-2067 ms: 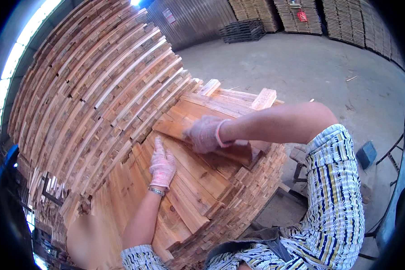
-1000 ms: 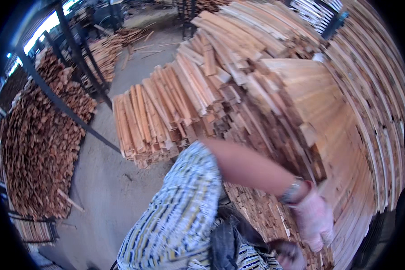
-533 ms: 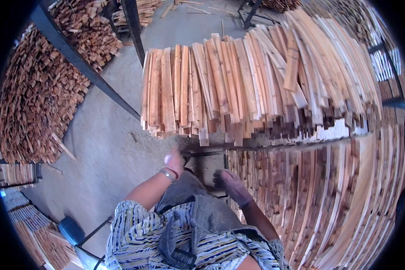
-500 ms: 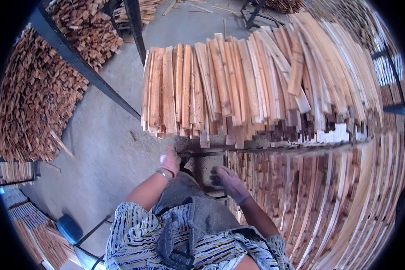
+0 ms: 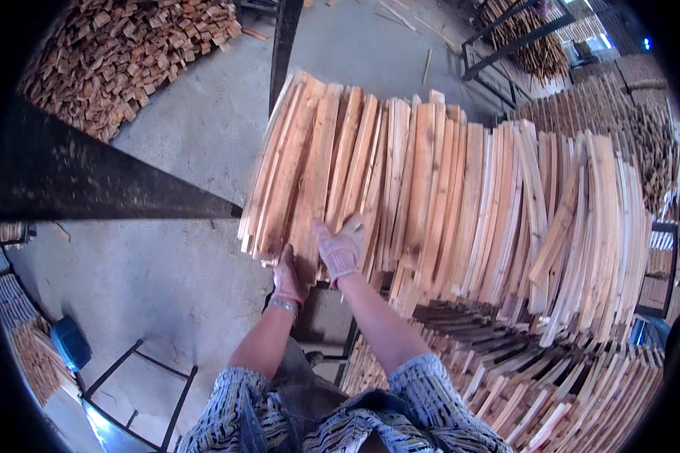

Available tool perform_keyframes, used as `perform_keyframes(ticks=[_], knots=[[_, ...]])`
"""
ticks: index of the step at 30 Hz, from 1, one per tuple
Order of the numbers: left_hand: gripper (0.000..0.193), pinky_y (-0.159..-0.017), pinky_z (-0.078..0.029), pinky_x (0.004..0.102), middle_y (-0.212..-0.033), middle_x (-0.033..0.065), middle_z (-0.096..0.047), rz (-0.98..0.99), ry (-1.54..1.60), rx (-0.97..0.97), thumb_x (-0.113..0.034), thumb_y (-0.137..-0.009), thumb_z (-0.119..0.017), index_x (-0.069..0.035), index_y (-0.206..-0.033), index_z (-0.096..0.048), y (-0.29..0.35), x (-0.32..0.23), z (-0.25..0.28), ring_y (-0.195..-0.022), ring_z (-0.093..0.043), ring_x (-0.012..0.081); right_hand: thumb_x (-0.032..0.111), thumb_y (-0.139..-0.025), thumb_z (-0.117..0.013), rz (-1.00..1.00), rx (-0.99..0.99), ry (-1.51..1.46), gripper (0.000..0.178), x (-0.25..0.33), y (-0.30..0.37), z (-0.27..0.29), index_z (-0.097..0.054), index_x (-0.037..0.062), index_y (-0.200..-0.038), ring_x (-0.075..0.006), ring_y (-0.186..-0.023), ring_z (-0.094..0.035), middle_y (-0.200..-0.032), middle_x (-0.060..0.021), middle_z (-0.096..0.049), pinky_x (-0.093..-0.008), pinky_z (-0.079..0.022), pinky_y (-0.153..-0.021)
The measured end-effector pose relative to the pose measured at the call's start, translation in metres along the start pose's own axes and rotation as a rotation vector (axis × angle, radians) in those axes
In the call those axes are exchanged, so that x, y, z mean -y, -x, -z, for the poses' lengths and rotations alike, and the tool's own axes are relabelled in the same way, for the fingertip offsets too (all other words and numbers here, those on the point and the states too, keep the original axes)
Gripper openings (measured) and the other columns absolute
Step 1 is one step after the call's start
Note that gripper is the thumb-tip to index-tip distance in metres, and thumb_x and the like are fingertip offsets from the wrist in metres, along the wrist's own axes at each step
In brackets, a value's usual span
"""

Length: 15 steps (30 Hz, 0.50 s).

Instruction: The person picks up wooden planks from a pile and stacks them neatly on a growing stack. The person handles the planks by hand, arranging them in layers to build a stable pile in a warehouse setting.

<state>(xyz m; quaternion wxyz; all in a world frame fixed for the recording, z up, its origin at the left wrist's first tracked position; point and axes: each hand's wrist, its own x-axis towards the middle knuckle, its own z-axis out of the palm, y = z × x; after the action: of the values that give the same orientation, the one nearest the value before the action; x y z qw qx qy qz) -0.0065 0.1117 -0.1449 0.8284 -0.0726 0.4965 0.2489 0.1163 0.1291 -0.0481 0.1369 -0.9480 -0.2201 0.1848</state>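
"Toward twelve o'clock, what is lying there?"

"Boards (image 5: 423, 189), packed side by side and spreading from twelve round to three. At their left end they are running lengthwise from six to twelve, tipping slightly toward one."

"Which hand is nearer?"

"Both are meeting that left end. The left hand (image 5: 289, 281) is sitting toward seven, up against the near ends; the right hand (image 5: 339, 254) is reaching farther up, over the top faces, nearer to the middle of the spread."

"Is either one gripping?"

"The right is spreading thumb and fingers apart over the wood, not closing. For the left I cannot tell; its grip is not showing clearly."

"Anything close by?"

"A black beam (image 5: 113, 166) is pointing in from nine, and a woodpile (image 5: 136, 60) is standing at ten."
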Motion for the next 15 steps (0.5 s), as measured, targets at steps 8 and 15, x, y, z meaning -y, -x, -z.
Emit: perform_keyframes(ticks=[8,15], knots=[[0.053,-0.102,-0.044,0.0356,-0.138,0.0094,-0.055,0.095,-0.18,-0.034,-0.04,-0.103,-0.044,-0.008,-0.145,-0.044,-0.023,0.02,-0.017,-0.114,-0.06,0.0255,0.065,-0.07,-0.076,-0.084,0.36,-0.126,0.128,0.008,-0.036,0.051,-0.006,-0.0019,-0.154,-0.0463,-0.14,-0.033,-0.15,-0.0379,-0.028,-0.0415,-0.034,-0.113],[0.057,-0.105,-0.043,0.0451,-0.142,0.0165,-0.049,-0.499,-0.852,0.435,-0.041,-0.1,-0.047,-0.005,-0.145,-0.04,0.077,0.023,-0.093,-0.127,-0.05,0.0338,0.046,-0.086,-0.066,0.097,0.338,0.007,0.098,-0.008,-0.077,0.125,-0.012,0.0016,-0.154,-0.0435,-0.12,-0.054,-0.144,-0.0335,-0.038,-0.0452,-0.048,-0.101]])
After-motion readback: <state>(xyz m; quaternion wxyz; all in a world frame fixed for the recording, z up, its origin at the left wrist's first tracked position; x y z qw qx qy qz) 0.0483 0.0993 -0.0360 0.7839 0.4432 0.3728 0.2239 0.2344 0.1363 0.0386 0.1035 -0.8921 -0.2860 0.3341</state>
